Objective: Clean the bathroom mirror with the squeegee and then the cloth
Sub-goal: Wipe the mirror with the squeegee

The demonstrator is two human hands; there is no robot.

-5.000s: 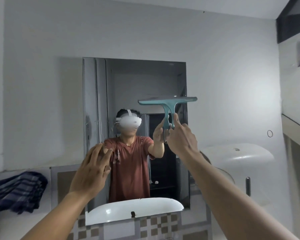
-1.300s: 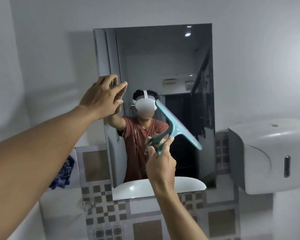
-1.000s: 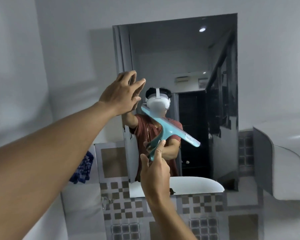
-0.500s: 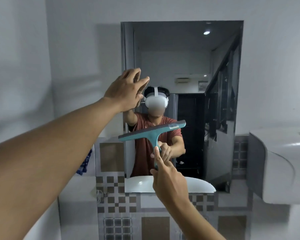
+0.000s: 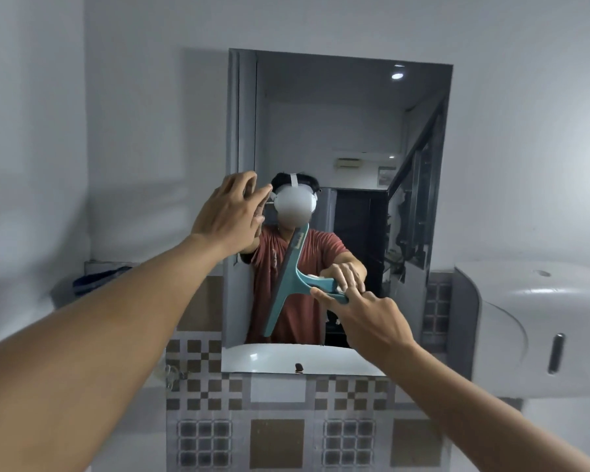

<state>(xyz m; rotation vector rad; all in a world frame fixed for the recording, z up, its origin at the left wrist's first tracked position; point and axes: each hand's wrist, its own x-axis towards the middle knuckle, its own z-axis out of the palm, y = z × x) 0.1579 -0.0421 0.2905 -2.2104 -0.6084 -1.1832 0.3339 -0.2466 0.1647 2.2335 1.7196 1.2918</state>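
Observation:
The rectangular bathroom mirror [image 5: 338, 137] hangs on the white wall straight ahead. My right hand [image 5: 372, 318] grips the handle of the teal squeegee [image 5: 288, 284]. Its blade stands almost upright against the lower middle of the glass. My left hand [image 5: 230, 212] is raised with its fingers spread, flat near the mirror's left edge. It holds nothing. A dark blue checked cloth [image 5: 96, 281] lies on a ledge to the left, partly hidden behind my left forearm.
A white wall dispenser [image 5: 532, 328] juts out at the right, close to my right arm. Patterned tiles [image 5: 280, 430] run below the mirror. A small tap fitting [image 5: 171, 373] sits on the tiles at the lower left. The mirror reflects a person and a white basin.
The squeegee blade has turned from nearly level to almost upright, and my right hand has moved right and lower. My left hand stays at the mirror's left edge.

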